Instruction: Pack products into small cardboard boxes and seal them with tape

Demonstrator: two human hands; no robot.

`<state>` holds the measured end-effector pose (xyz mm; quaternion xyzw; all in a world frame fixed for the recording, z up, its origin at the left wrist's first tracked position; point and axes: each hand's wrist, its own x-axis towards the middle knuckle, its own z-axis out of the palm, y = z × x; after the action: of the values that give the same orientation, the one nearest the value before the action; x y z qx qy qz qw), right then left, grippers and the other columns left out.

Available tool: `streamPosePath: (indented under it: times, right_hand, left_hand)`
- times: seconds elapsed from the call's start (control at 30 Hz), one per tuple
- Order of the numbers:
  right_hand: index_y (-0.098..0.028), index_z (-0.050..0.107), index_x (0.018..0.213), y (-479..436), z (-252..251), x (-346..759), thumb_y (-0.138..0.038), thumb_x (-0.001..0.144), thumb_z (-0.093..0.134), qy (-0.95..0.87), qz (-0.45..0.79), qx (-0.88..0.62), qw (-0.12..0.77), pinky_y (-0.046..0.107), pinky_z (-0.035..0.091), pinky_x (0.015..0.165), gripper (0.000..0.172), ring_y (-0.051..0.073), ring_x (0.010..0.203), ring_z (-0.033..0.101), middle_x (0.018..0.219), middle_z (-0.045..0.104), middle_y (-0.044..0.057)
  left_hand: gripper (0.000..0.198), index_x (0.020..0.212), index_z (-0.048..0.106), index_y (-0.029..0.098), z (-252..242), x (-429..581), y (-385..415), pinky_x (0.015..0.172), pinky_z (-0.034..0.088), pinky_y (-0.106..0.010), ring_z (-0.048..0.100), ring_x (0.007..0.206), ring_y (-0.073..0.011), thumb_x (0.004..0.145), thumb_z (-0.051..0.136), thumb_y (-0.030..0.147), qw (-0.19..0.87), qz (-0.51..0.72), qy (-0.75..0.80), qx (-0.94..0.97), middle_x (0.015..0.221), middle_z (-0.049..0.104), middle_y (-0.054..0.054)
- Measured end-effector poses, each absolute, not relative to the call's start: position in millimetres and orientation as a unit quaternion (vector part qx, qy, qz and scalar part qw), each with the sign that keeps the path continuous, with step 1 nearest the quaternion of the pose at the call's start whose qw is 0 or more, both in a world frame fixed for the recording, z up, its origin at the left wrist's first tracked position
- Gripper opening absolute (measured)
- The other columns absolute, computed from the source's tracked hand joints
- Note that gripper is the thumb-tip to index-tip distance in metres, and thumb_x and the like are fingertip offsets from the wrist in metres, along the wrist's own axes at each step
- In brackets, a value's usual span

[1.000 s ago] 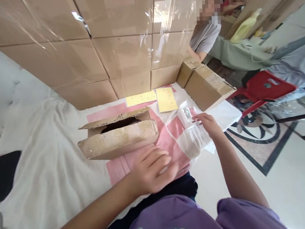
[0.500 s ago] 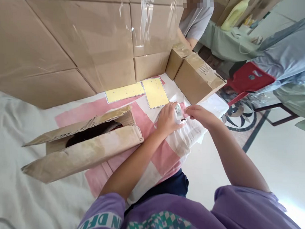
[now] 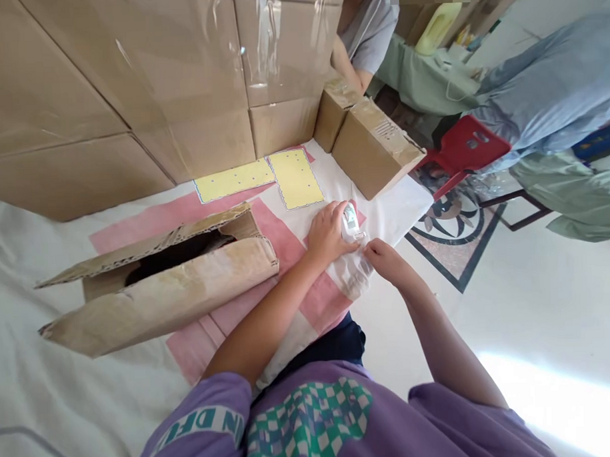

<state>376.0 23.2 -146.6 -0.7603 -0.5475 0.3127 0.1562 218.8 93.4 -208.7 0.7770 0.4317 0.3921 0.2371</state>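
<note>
My left hand (image 3: 329, 231) is closed around a small white tape dispenser (image 3: 351, 220), holding it over the pink and white cloth at the table's right end. Its near end points toward my right hand (image 3: 383, 260), whose thumb and fingers are pinched together just beside it. Whatever lies in that pinch is too small or clear to make out. Beyond my left hand, two yellow cards with wavy edges and small dots lie flat: an upright one (image 3: 297, 179) and a long one (image 3: 236, 181) touching it on the left.
An open, flattened carton (image 3: 197, 285) stands left of my forearm. Large taped boxes (image 3: 179, 73) form a wall behind, with smaller boxes (image 3: 372, 149) at right. Past the table edge are a red chair (image 3: 470, 153), a seated person's legs and another person's arm (image 3: 346, 64).
My right hand has moved down and toward me, away from the pink patch by the dispenser. My left hand still grips the dispenser. The view has shifted to the right.
</note>
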Motion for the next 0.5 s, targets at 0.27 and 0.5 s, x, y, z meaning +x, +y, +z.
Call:
streamPosePath:
  times: [0.27, 0.5]
  right_hand:
    - [-0.023, 0.043, 0.057, -32.6, -160.7, 382.5, -0.023, 0.083, 0.056, -0.568, 0.289, -0.737, 0.223, 0.036, 0.043, 0.074, 0.028, 0.019, 0.075, 0.050, 0.074, 0.049, 0.001]
    - [-0.023, 0.054, 0.079, -76.3, -116.7, 371.3, -0.031, 0.101, 0.048, -0.661, 0.180, -0.631, 0.365, 0.042, 0.048, 0.087, 0.024, 0.023, 0.091, 0.053, 0.094, 0.049, 0.005]
  left_hand:
    - [0.100, 0.150, 0.042, 0.019, -202.8, 210.1, 97.8, 0.116, 0.045, -0.049, 0.056, 0.138, -0.0381, 0.065, 0.092, 0.033, 0.234, 0.380, 0.455, 0.771, 0.152, 0.053, -0.019]
    - [0.064, 0.143, 0.053, 0.014, -153.4, 192.1, 71.5, 0.119, 0.043, -0.049, 0.052, 0.143, -0.0348, 0.088, 0.077, 0.035, 0.238, 0.463, 0.364, 0.772, 0.150, 0.055, -0.021]
